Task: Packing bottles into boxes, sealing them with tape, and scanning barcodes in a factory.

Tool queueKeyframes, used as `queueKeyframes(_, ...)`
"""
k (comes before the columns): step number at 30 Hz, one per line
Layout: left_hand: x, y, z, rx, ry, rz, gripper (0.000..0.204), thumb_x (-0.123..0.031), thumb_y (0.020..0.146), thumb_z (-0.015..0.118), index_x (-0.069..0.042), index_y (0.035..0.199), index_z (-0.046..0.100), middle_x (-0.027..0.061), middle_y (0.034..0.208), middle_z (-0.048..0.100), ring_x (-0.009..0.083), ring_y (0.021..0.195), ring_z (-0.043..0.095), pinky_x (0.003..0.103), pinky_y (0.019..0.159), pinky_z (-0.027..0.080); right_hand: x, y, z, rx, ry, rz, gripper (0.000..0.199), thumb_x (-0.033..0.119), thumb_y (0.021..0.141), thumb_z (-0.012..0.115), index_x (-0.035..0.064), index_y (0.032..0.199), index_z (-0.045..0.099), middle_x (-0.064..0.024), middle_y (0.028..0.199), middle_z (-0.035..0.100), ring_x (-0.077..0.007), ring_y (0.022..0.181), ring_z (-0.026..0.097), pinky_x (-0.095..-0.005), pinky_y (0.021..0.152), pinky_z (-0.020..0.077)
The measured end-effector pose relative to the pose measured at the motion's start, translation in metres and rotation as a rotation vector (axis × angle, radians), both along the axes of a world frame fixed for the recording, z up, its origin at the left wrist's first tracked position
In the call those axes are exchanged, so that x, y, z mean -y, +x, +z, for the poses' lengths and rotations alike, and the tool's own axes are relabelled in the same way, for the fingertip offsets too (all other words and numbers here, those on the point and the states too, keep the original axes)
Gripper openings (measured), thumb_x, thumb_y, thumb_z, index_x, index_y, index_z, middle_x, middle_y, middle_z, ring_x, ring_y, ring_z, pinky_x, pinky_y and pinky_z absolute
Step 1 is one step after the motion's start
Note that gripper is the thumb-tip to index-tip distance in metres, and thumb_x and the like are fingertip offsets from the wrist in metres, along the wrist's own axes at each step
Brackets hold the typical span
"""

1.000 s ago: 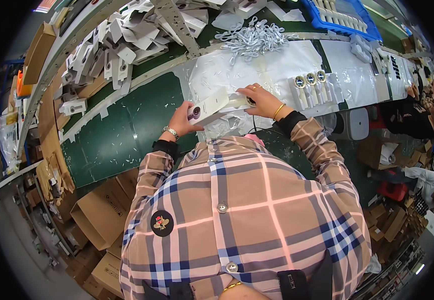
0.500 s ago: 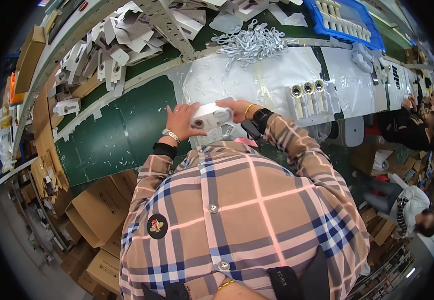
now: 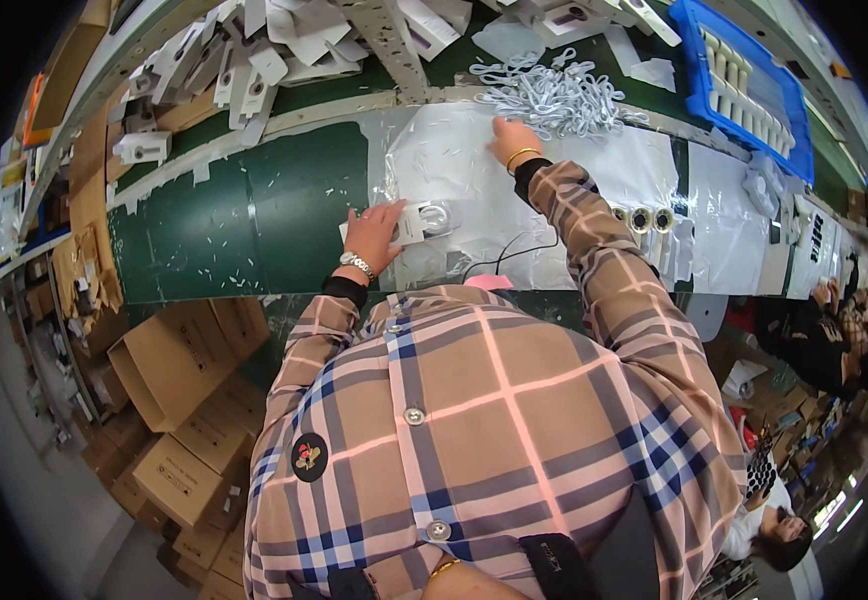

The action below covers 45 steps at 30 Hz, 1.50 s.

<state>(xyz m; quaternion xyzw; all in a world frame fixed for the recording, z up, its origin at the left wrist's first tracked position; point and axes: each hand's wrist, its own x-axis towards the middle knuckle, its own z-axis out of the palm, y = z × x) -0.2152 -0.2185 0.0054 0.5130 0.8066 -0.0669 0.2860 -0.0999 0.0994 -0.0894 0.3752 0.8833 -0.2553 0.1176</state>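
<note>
A small white box [image 3: 411, 226] lies on the work surface in front of me. My left hand [image 3: 378, 232] is laid across it, its fingers and thumb around the box and covering part of it. At the box's right end shows a white coil [image 3: 436, 219]. Farther off and to the right, my right hand [image 3: 515, 141] is at the near edge of a heap of white looped cords [image 3: 554, 95]. Its fingers are curled in, and what they may hold is hidden.
Several round-topped gold and black items [image 3: 640, 219] stand to the right, partly behind my sleeve. A blue crate [image 3: 696, 95] holds white cylinders. Many white cartons [image 3: 304, 40] are heaped at the back left. A thin black cable [image 3: 514, 247] crosses the white sheet.
My right hand has left the white box and moved away to the cord heap. My left hand remains at the box, now reaching over its top. The whole view has shifted a little.
</note>
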Motion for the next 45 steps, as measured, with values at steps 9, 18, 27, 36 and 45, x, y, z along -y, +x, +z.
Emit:
queueKeyframes(9,0.008,0.007,-0.019,-0.035,0.275,-0.21,0.07,-0.017,0.079,0.078,-0.029,0.142,0.05,0.0079,0.13,0.056,0.0291,0.116,0.059,0.049,0.098,0.043,0.093,0.05,0.025,-0.667,-0.748,0.017,0.016,0.013,0.095,0.064,0.0032,0.107,0.062,-0.0149,0.085,0.072,-0.0277,0.078,0.072,-0.0371,0.071,0.0555)
queueKeyframes(18,0.008,0.007,-0.014,0.026,0.243,-0.251,0.07,-0.014,0.076,0.081,-0.023,0.139,0.051,0.0117,0.133,0.055,0.0324,0.118,0.058,0.043,0.1,0.046,0.156,0.088,0.043,-0.439,-0.249,0.209,0.014,0.022,0.1,0.054,0.0122,0.11,0.059,-0.0139,0.092,0.07,-0.0372,0.085,0.067,-0.0482,0.074,0.0516)
queueKeyframes(27,-0.003,0.007,-0.023,0.086,0.271,-0.228,0.065,-0.011,0.073,0.082,-0.02,0.131,0.054,0.0136,0.131,0.055,0.0344,0.112,0.062,0.045,0.094,0.05,0.135,0.089,0.049,-0.474,-0.145,0.238,0.01,0.018,0.094,0.061,0.0109,0.099,0.066,-0.0124,0.098,0.066,-0.035,0.09,0.066,-0.0447,0.079,0.053)
queueKeyframes(36,-0.002,0.009,-0.028,0.1,0.339,-0.239,0.064,-0.008,0.071,0.082,-0.015,0.129,0.054,0.0121,0.127,0.058,0.0342,0.109,0.063,0.044,0.092,0.05,0.151,0.049,0.034,-0.499,-0.079,0.204,0.009,0.017,0.091,0.063,0.0085,0.095,0.065,-0.0124,0.095,0.064,-0.0357,0.088,0.066,-0.0459,0.078,0.0535)
queueKeyframes(45,-0.002,0.006,-0.029,0.106,0.307,-0.232,0.065,-0.01,0.073,0.081,-0.017,0.132,0.052,0.0101,0.129,0.057,0.0319,0.111,0.063,0.044,0.094,0.048,0.157,0.039,0.047,-0.491,0.376,0.614,0.01,0.013,0.084,0.06,0.0113,0.093,0.064,-0.0085,0.102,0.063,-0.0257,0.098,0.064,-0.0382,0.085,0.0486)
